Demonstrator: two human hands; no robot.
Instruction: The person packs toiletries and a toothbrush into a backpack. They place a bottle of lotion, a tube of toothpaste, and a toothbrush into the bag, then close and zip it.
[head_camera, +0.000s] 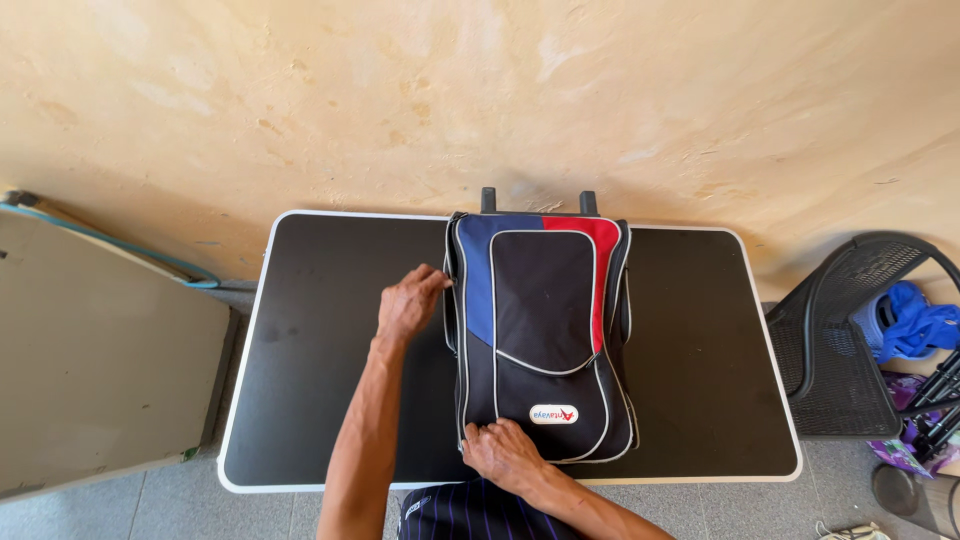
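Black fabric backpack with blue and red panels and white piping (540, 330) lying flat, closed, contents hidden, on a black white-edged folding table (320, 400), left hand (408, 300) pinching its left side edge, right hand (503, 450) gripping its near bottom corner, black mesh chair (830, 370) holding blue cloth (915, 325) at right, grey board (90, 350) at left.

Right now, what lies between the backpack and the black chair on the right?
In the head view, only bare black tabletop lies between the backpack and the black mesh chair, then the table's white edge and a narrow gap.

Left hand (408, 303) fingers tucked behind backpack (540, 340), chair (850, 340) cut off
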